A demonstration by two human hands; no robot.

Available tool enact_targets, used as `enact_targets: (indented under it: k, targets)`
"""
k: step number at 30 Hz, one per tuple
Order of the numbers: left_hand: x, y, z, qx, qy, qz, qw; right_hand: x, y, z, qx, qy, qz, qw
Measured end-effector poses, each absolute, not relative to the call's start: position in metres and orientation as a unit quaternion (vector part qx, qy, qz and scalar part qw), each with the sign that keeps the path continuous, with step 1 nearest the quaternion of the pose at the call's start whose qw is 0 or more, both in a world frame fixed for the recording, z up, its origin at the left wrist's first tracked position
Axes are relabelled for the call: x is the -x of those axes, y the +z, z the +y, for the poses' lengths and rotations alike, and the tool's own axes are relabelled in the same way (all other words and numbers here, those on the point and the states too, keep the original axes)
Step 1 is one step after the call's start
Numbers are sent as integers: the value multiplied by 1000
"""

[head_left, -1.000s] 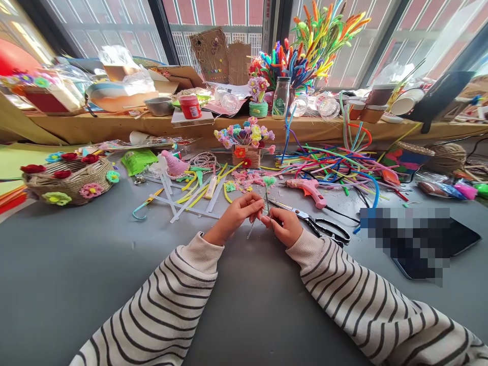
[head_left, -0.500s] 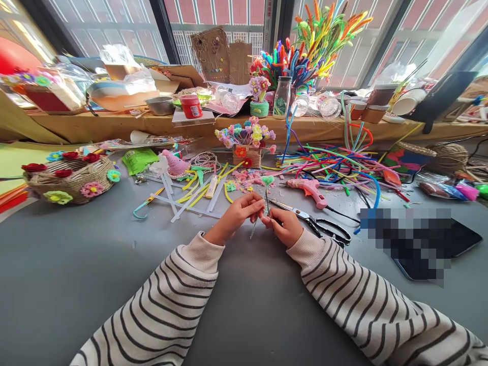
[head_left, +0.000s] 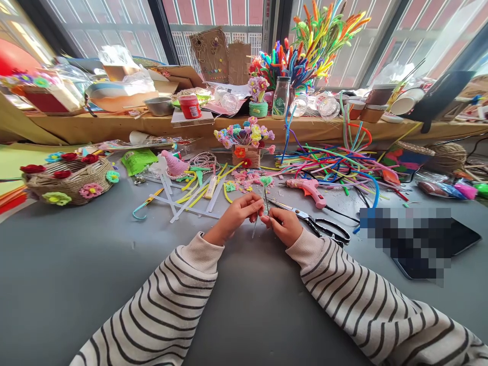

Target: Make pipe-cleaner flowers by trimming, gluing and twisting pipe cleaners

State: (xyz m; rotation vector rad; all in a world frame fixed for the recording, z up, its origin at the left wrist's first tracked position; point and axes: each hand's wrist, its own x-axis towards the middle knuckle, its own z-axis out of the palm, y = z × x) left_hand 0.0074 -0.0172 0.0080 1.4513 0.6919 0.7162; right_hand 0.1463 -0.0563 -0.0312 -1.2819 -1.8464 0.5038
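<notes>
A small mint-green fuzzy piece (head_left: pixel 266 180) tops a thin dark stem (head_left: pixel 266 195) that stands upright between my hands. My right hand (head_left: pixel 285 225) pinches the lower part of that stem. Close beside it, my left hand (head_left: pixel 240 217) is closed in a pinch on a thin strand (head_left: pixel 254 230), whose end sticks out below the fingertips. Its exact kind is too fine to make out. Just right of my right hand lie large black-handled scissors (head_left: pixel 324 226) on the grey table, with their blades partly behind the fingers.
A pink hot glue gun (head_left: pixel 308 190) lies behind the scissors. Glue sticks (head_left: pixel 190 203) spread left of my hands. A small box of crocheted flowers (head_left: pixel 247 152) stands ahead; a twine basket (head_left: pixel 72 178) sits left. Pipe cleaners (head_left: pixel 324 165) are heaped right, and a dark, partly blurred-out device (head_left: pixel 463 239) lies nearer.
Almost nothing differs. Both hands keep their pinch, and the strand under my left hand has shifted slightly; the whole view has drifted a few pixels.
</notes>
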Motion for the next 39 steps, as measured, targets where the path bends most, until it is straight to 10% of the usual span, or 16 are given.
enact_targets:
  k: [39]
  targets:
    - [-7,0,-10,-460,502,327,655,-146,-33,-54,537,261,-695,401]
